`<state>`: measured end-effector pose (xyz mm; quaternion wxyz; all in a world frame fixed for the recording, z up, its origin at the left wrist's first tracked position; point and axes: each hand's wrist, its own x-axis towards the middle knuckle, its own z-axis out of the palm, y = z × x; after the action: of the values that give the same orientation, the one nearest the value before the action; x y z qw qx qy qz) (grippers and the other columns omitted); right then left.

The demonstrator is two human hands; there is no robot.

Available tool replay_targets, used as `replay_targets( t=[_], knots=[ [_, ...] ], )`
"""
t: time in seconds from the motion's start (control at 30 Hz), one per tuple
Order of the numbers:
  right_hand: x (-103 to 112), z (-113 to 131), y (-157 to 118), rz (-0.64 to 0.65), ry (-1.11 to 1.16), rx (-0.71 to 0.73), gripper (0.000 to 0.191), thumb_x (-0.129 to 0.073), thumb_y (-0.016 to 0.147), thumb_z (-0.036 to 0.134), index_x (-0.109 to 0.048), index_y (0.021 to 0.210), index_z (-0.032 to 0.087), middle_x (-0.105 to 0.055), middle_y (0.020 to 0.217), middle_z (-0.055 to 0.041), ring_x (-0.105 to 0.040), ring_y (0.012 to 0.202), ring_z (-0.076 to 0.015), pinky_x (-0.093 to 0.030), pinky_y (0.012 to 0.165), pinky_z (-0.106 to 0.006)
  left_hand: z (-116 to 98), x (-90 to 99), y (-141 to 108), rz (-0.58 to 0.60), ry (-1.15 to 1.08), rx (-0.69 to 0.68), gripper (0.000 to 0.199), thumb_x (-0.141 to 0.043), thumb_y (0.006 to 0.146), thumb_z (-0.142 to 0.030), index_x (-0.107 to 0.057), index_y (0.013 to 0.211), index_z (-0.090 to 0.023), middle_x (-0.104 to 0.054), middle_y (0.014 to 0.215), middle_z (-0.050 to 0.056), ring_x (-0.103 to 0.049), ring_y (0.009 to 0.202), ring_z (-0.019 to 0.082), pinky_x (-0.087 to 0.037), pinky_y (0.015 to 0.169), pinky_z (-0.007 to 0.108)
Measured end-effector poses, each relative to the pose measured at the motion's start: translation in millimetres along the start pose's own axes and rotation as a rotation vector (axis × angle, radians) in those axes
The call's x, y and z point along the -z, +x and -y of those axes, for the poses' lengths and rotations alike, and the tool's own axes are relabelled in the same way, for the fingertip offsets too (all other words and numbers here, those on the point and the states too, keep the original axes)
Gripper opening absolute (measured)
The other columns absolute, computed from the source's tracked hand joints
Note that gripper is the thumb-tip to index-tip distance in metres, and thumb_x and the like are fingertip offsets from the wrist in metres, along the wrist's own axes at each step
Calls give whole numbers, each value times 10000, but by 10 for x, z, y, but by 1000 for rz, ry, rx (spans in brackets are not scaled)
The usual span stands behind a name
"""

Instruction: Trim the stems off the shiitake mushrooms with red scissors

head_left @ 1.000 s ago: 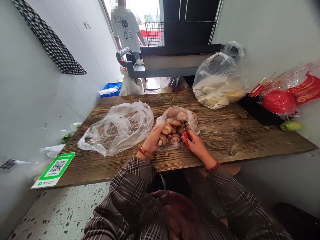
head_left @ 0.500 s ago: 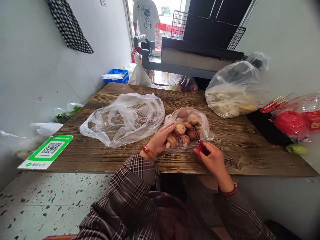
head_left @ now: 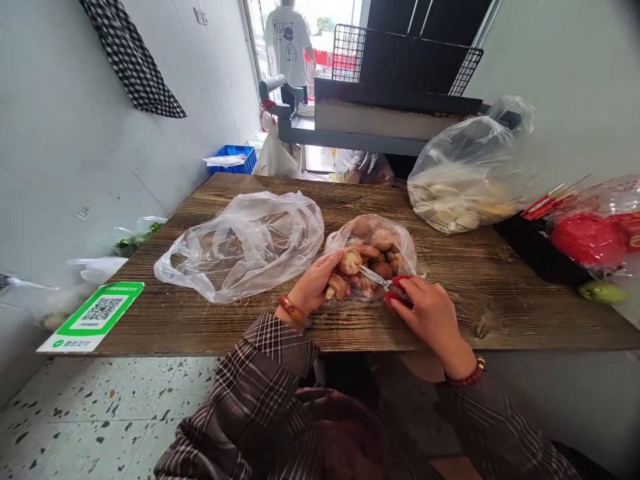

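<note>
My left hand (head_left: 314, 285) is closed around a brown mushroom (head_left: 351, 263), whose pale underside faces the scissors. A second mushroom with a stem (head_left: 337, 287) sits just below it, by the same hand. In my right hand (head_left: 429, 311) are red-handled scissors (head_left: 376, 276), gripped by their loops, with the blades pointing left and their tips at the held mushroom's underside. Behind both hands, a clear plastic bag (head_left: 411, 245) lies spread with several brown mushrooms (head_left: 381, 240) in it. My left fingertips are partly hidden behind the mushrooms.
A crumpled white plastic bag (head_left: 240, 247) lies left on the wooden table (head_left: 200, 327). A full clear bag (head_left: 460, 193) stands at the back right, near a black box (head_left: 540, 257) of red-wrapped things. A green payment sign (head_left: 95, 313) lies at the left edge. A person (head_left: 289, 50) stands beyond.
The scissors have swung from pointing up and away to pointing left, with the tips now at the held mushroom. The view has shifted slightly.
</note>
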<state>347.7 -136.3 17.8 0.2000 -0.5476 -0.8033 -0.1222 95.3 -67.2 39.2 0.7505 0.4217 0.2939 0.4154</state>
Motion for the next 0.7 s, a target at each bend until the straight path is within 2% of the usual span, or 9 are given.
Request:
replay_targets(
  t=[0.2,0.33,0.43,0.5,0.57,0.7],
  knots=[
    [11,17,5,-29,-12,-6,197,-649,995,359,-687,1030,170,-747,945,-64,-674,883,-234,-325,732,-366,31,10,28,18,-11,-62,608,-679,928,-563,-595,1388,-173,-752,920,75,-719,627,163,-521,442,209],
    [11,44,34,-6,-6,-13,205,-654,992,358,-694,1054,167,-744,943,-60,-670,872,-231,-313,723,-370,31,15,26,34,17,-34,602,-650,948,-552,-613,1399,-154,-751,915,92,-728,644,168,-528,452,212],
    [10,41,47,0,-6,-43,224,-634,1002,367,-701,1050,159,-748,933,-70,-668,861,-233,-311,716,-367,29,23,7,95,-11,-22,667,-748,886,-399,-548,1492,-204,-742,1134,116,-773,826,205,-566,518,226],
    [10,35,41,-9,-2,-55,244,-618,1010,377,-704,1062,155,-753,939,-76,-670,863,-234,-319,724,-366,33,25,-4,148,-11,-18,739,-805,824,-294,-528,1506,-227,-723,1205,119,-776,892,215,-580,562,222],
    [14,31,28,-25,5,-59,266,-607,1015,388,-705,1077,149,-758,956,-85,-677,878,-242,-333,741,-367,33,23,-6,147,6,-30,731,-823,810,-288,-537,1479,-216,-737,1137,113,-772,856,206,-569,557,207],
    [71,27,15,-24,21,-88,317,-607,1005,409,-695,1129,131,-772,1018,-120,-689,930,-272,-358,769,-375,3,1,15,30,7,-60,542,-754,871,-469,-610,1288,-155,-747,879,80,-708,651,164,-526,472,207]
  ],
)
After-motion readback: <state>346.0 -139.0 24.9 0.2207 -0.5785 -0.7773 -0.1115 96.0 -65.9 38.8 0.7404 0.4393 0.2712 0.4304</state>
